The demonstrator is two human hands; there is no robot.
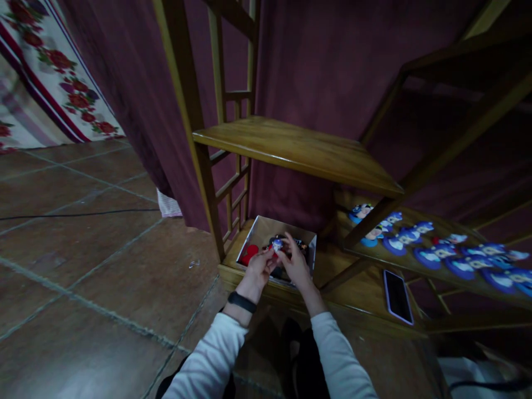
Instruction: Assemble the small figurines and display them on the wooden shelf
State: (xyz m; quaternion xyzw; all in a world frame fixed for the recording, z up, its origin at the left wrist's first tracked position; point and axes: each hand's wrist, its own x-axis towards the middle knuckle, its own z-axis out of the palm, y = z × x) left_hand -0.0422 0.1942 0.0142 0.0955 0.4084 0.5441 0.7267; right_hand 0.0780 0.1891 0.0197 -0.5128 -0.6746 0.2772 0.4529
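Observation:
Both my hands reach over an open cardboard box (261, 227) on the bottom shelf of a wooden rack. My left hand (260, 270) and my right hand (294, 261) pinch together on a small blue and white figure (277, 244), held just above the box. Red and dark pieces (249, 253) lie inside the box. A black band sits on my left wrist (241, 302).
A row of several blue and white figures (440, 250) lies on the middle shelf at right. A phone (398, 296) rests face up on the bottom shelf. The upper shelf (299, 147) overhangs the box. Maroon curtains hang behind; a tiled floor (91, 266) spreads left.

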